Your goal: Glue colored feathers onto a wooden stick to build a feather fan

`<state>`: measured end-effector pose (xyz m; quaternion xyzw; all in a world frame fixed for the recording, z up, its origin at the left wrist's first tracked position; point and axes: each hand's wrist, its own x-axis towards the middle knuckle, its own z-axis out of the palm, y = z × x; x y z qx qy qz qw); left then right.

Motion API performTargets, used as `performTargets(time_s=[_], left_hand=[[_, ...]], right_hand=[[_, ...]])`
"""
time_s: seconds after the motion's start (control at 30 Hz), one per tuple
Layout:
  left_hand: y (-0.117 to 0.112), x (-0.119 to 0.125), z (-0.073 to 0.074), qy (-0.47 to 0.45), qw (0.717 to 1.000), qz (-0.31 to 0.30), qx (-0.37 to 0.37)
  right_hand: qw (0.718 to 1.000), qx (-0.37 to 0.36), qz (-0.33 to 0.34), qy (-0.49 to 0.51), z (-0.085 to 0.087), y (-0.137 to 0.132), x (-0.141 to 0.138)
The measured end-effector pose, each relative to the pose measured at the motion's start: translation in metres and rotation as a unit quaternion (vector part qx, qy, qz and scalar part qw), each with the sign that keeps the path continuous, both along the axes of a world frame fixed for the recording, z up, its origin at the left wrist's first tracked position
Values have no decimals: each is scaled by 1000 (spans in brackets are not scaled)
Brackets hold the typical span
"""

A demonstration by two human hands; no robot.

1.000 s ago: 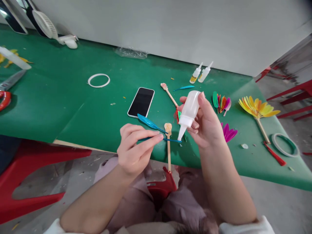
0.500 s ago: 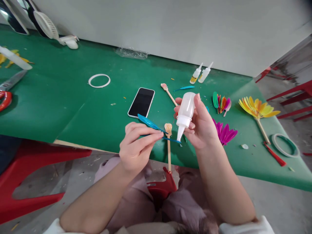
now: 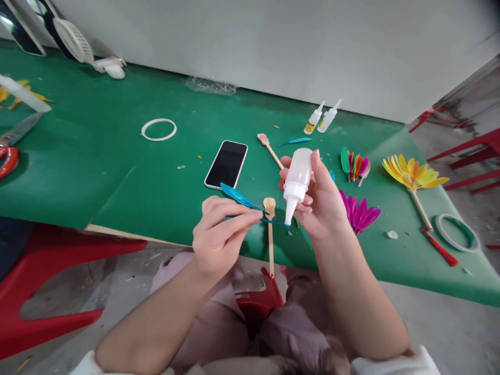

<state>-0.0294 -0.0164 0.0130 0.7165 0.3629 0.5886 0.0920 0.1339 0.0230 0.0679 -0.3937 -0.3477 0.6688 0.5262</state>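
Pinched between the fingers of my left hand (image 3: 222, 234) are blue feathers (image 3: 239, 197), their thin quills pointing right. My right hand (image 3: 324, 203) is closed round a white squeeze bottle (image 3: 300, 169), tipped nozzle down. The nozzle tip meets the end of one blue quill, or lies right in front of it. Below the quills, a wooden stick (image 3: 271, 245) with a wide, glittery head rests over the table's front edge. A second stick with a pinkish head (image 3: 269, 148) lies behind, partly hidden by my right hand.
On the green table (image 3: 117, 172) lie a phone (image 3: 227, 164), a white ring (image 3: 159, 129), magenta feathers (image 3: 360, 212), small coloured feathers (image 3: 355, 165), a yellow feather fan (image 3: 416, 174) and a tape roll (image 3: 458, 233). Two small bottles (image 3: 321, 119) stand behind. Red-handled scissors (image 3: 8, 160) are at the left.
The bottle and its nozzle have shifted very slightly along the blue quill. Both hands keep their grip, and the things on the table stay where they were.
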Motion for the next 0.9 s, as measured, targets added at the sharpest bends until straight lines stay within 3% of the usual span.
performTargets(time_s=[0.4, 0.53, 0.6, 0.7, 0.73, 0.77, 0.8, 0.87, 0.9], left_hand=[[0, 0, 0, -5, 999, 28, -27], [4, 1, -2, -4, 996, 47, -69], [6, 2, -3, -9, 991, 56, -118], [7, 3, -2, -30, 976, 80, -199], [6, 4, -2, -40, 971, 84, -220], [6, 4, -2, -50, 966, 83, -239], [6, 5, -2, -61, 961, 76, -257], [5, 6, -2, -90, 949, 45, -298], [5, 6, -3, -109, 941, 23, -321]], right_hand=[[997, -33, 43, 54, 2, 0, 4], [981, -34, -3, 191, 13, 1, 31], [936, -39, -73, 341, 21, 0, 52], [795, -86, -180, 573, 28, -11, 78], [754, -50, -194, 626, 28, -16, 84], [748, 1, -215, 627, 24, -22, 87], [780, 15, -247, 575, 19, -29, 88], [879, 74, -310, 354, 1, -41, 88], [917, 74, -308, 243, -9, -45, 88]])
